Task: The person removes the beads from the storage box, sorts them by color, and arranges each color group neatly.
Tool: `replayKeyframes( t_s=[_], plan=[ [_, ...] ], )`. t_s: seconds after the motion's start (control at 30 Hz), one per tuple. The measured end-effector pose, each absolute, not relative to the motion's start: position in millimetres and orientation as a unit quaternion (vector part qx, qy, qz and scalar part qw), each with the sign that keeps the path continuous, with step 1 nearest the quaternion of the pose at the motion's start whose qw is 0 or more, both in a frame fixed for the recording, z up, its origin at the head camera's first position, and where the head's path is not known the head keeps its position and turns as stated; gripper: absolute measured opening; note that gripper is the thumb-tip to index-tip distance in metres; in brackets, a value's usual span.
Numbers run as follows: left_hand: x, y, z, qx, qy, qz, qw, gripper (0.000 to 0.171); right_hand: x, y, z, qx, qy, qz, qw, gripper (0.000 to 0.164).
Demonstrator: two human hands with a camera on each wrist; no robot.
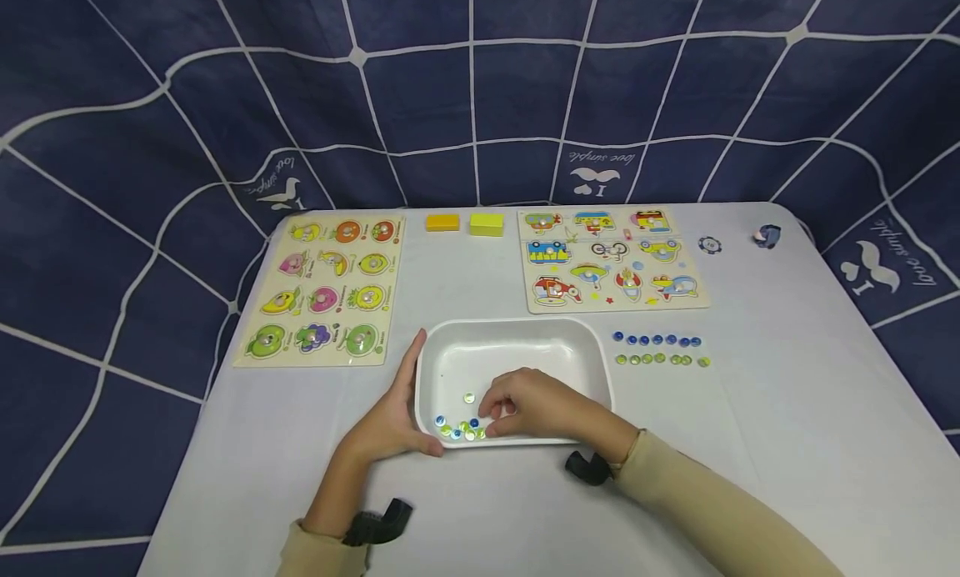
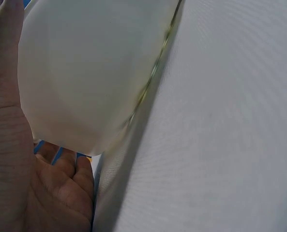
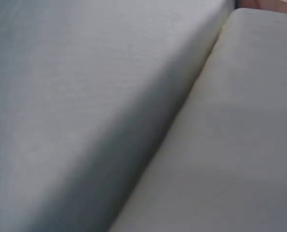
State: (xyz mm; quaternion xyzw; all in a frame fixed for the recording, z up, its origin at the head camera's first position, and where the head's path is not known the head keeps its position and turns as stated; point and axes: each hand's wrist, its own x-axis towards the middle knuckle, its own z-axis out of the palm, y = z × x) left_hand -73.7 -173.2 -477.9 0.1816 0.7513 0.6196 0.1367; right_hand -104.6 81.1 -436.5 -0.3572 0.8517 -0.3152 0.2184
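A white tray sits at the middle of the table's near half. My left hand holds its left end, fingers along the outer wall and thumb at the near corner. In the left wrist view the tray's wall stands between thumb and fingers. Inside the tray, small blue and yellow-green glass beads gather at the near left, with one yellow-green bead a little apart. My right hand reaches in over the near rim. Its fingers are bent, thumb and index apart, close beside the beads.
Right of the tray lie a row of blue beads and a row of yellow-green beads. A fruit puzzle board is at left, a vehicle puzzle board behind. Orange block, yellow block, round chip and small figurine lie farther back.
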Motion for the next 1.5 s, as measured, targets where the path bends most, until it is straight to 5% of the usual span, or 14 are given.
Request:
replayKeyframes(
  t_s=[1.13, 1.5],
  plan=[
    [-75.3, -174.4, -480.6, 0.194, 0.745, 0.623, 0.136, 0.144, -107.7, 71.4, -437.3, -0.436, 0.827, -0.265, 0.237, 0.008],
    [-74.6, -173.9, -478.7, 0.192, 0.741, 0.629, 0.135, 0.143, -98.3, 102.2, -406.9, -0.380, 0.828, -0.397, 0.111, 0.005]
  ],
)
